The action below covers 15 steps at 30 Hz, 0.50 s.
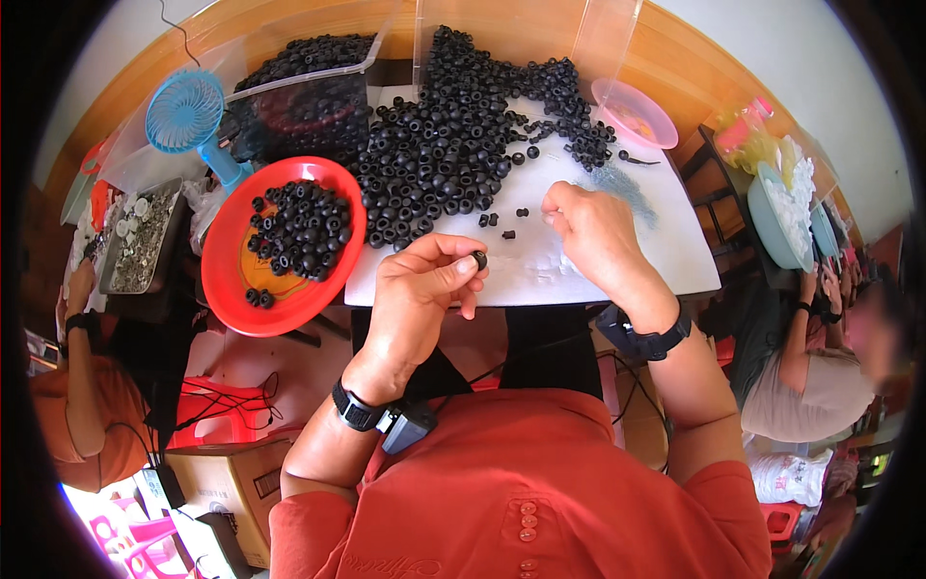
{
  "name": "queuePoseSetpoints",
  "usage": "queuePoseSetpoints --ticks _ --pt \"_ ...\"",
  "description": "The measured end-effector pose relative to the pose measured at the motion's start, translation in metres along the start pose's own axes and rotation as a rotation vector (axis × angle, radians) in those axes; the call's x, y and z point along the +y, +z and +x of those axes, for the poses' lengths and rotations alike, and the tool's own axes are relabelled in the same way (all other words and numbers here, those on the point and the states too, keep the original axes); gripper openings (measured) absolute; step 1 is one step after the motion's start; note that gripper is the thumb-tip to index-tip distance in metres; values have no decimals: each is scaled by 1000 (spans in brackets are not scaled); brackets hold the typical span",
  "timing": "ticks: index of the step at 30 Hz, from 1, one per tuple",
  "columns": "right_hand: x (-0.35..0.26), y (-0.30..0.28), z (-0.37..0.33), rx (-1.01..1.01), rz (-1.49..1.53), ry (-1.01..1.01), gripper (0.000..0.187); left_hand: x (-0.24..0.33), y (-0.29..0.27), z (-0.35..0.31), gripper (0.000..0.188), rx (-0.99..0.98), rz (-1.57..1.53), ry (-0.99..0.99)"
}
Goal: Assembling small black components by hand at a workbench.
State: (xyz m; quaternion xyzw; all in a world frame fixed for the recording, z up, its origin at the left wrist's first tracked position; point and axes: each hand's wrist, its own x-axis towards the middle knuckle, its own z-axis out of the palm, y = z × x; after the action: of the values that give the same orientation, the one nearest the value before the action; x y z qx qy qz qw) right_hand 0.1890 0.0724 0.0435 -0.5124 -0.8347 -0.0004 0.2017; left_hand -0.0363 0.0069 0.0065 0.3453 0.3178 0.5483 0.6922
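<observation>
White tabletop (666, 262) below, bent left fingers (451, 278) pinch a black piece (480, 259).

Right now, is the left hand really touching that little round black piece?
Touching. The head view shows the little round black piece held up at the fingertips of the left hand, right against the thumb.

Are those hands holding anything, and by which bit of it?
The left hand pinches a small black piece by its outer side. Whether the right hand holds anything can't be told.
</observation>
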Motion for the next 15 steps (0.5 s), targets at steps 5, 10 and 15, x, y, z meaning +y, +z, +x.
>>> queuePoseSetpoints --ticks 5,10,15 --pt "-6 19 3 125 -23 -85 9 -2 3 0 16 -2 9 8" --pt "-2 26 10 47 -147 -162 8 -2 3 -1 16 -7 19 14" --pt "1 29 9 76 -101 -160 4 -2 2 -1 17 -9 29 23"
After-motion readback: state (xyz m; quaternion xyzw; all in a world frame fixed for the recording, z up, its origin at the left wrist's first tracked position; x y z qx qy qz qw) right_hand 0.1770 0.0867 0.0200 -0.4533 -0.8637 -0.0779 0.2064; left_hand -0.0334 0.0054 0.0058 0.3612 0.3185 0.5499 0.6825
